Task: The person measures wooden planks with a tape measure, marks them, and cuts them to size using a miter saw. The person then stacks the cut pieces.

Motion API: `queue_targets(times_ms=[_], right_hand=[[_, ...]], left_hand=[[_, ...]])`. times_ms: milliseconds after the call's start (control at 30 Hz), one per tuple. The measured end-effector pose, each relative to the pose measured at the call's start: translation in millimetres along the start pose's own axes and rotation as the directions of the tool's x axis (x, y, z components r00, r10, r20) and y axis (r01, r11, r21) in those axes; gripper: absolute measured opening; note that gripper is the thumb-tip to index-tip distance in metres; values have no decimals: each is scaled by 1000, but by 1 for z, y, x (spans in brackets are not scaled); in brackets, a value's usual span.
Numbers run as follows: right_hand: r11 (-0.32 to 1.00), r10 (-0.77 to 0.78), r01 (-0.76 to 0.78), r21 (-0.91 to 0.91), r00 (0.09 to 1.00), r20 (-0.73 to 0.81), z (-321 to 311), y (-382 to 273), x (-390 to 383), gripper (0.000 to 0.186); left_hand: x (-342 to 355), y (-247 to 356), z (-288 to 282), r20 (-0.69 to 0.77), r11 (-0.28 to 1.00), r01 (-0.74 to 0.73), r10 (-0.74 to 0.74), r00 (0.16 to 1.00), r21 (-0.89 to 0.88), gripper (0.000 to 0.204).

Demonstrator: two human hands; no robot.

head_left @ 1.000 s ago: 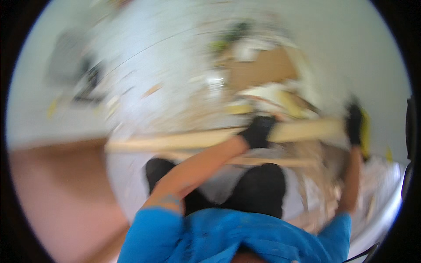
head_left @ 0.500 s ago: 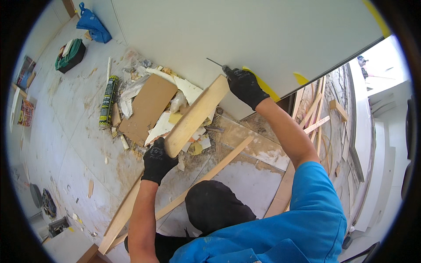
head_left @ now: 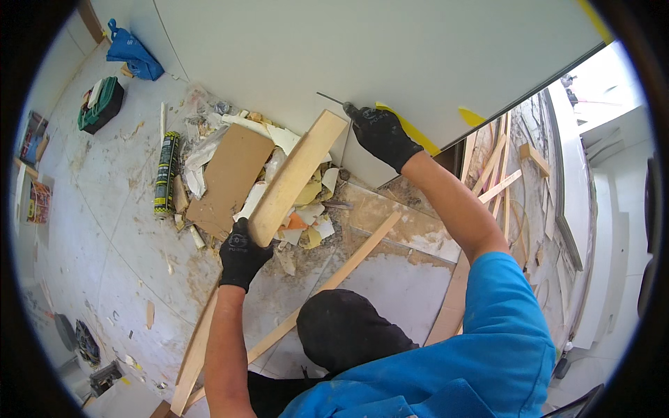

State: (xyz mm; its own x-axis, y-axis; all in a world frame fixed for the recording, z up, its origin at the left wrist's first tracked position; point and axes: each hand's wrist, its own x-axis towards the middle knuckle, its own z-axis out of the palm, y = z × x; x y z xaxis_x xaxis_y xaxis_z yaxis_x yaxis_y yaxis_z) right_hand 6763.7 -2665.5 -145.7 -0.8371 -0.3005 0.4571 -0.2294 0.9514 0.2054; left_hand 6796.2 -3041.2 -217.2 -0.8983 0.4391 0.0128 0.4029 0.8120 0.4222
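Observation:
My left hand (head_left: 244,256), in a black glove, grips the lower end of a short pale wooden board (head_left: 298,178), which slants up toward the white panel (head_left: 390,49). Held in my black-gloved right hand (head_left: 383,134) is a thin dark rod-like tool (head_left: 329,98); its exact kind cannot be made out. The tool's tip points left, in front of the panel, and whether it touches the panel is unclear. A small gap separates the board's upper end from my right hand. Yellow tape (head_left: 411,132) shows on the panel behind that hand.
Beneath the board lie scraps and a brown sheet (head_left: 233,171), beside a black-and-yellow foam can (head_left: 166,174). Long wooden strips (head_left: 334,279) cross the floor near my knee (head_left: 348,327). Farther left are a green toolbox (head_left: 102,104) and blue bag (head_left: 136,54). More timber (head_left: 498,167) lies right.
The whole view has shifted slightly. The board stands a little steeper, its upper end a bit farther left. Both hands keep their holds.

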Motion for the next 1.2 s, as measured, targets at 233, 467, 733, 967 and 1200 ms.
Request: queue_targets(times_ms=[233, 467, 733, 967, 1200], right_hand=[[964, -34, 66, -258, 991, 126, -16, -12, 0, 40], [990, 27, -38, 139, 996, 83, -3, -5, 4, 35], [1000, -6, 11, -24, 981, 193, -18, -7, 6, 38], [999, 1, 7, -49, 987, 163, -15, -4, -1, 42], [999, 13, -4, -45, 976, 216, -10, -2, 1, 49]], left_hand=[[18, 6, 4, -71, 982, -181, 184, 980, 50, 103], [143, 111, 17, -213, 920, -393, 386, 898, 8, 99], [172, 123, 26, 53, 963, -268, 268, 962, 10, 76], [172, 134, 23, 103, 973, -231, 229, 968, 4, 73], [174, 127, 30, 77, 971, -239, 238, 968, -1, 73]])
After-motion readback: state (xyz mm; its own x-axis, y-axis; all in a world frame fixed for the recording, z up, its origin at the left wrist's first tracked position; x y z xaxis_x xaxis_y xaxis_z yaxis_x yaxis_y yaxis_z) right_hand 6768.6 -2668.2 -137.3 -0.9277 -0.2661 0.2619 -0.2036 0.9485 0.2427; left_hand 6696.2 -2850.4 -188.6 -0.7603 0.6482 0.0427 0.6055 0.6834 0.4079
